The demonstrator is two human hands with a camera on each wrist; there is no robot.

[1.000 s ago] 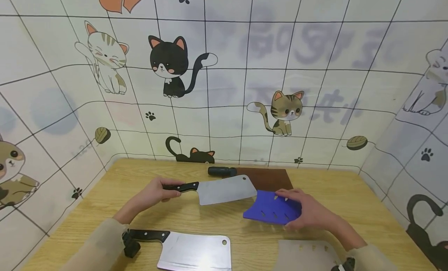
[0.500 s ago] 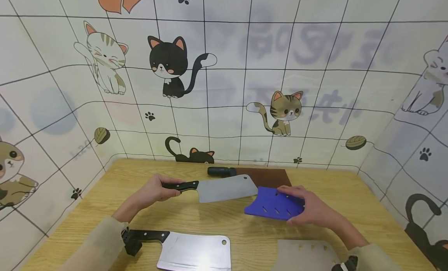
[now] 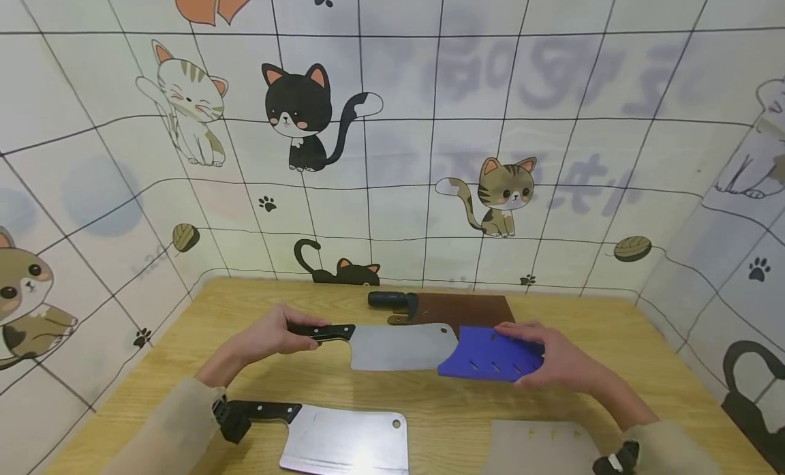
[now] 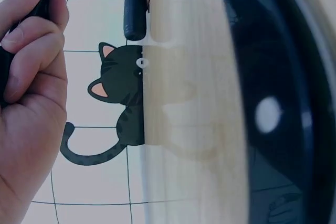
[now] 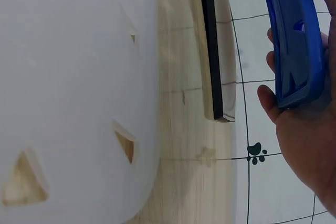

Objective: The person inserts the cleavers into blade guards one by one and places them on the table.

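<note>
Table [image 3: 613, 339]: wooden, bearing all items. Cleaver [image 3: 398, 345]: held level above the table, its blade tip meeting the sheath's open end. Sheath [image 3: 490, 356]: blue, slotted, just right of the blade. Left hand [image 3: 270, 335]: fingers clenched round the cleaver's black handle. Right hand [image 3: 561, 362]: fingers grasping the sheath. Second cleaver [image 3: 331, 444]: flat at the near edge. Brown board [image 3: 460, 308]: at the far edge.

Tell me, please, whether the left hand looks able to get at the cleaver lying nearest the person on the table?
Probably yes, but not at once: the left hand grips another cleaver's handle. The near cleaver lies bare beside that forearm, its handle uncovered.
</note>
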